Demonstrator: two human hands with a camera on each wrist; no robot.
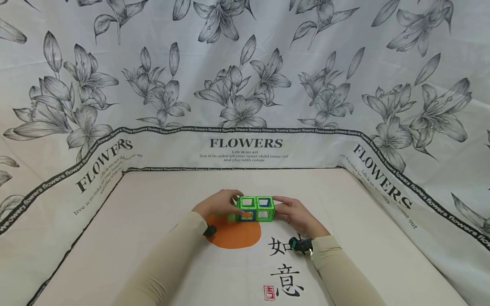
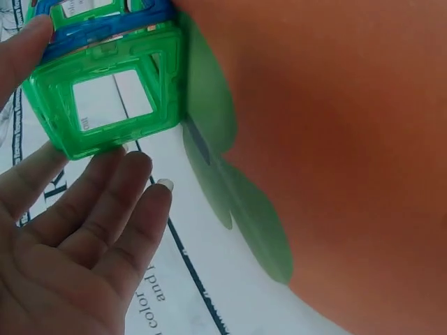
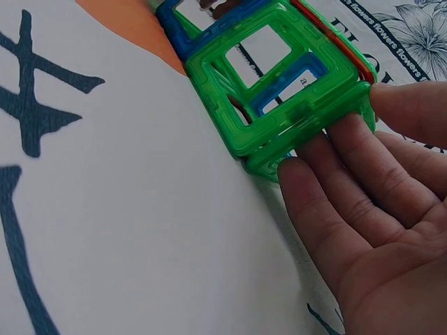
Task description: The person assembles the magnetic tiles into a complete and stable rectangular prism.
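A boxy block of translucent magnetic tiles (image 1: pixel 256 208), mostly green with blue and some red edges, stands on the cloth between both hands. Its square frames have open middles. My left hand (image 1: pixel 219 203) grips the left end. In the left wrist view its thumb lies by a blue strip, while the left hand's other fingers (image 2: pixel 133 209) reach under the green end tile (image 2: pixel 59 105). At the opposite end my right hand (image 1: pixel 300 216) holds the block. Seen from the right wrist, the thumb is at the upper edge and the right fingers (image 3: pixel 321 209) touch the green end frame (image 3: pixel 209 77).
The white cloth (image 1: pixel 153 263) carries a printed orange circle (image 1: pixel 233 238) with green leaves, black characters (image 1: pixel 287 280) and a red seal (image 1: pixel 269 293). Flower-printed curtains (image 1: pixel 245 148) enclose the back and both sides.
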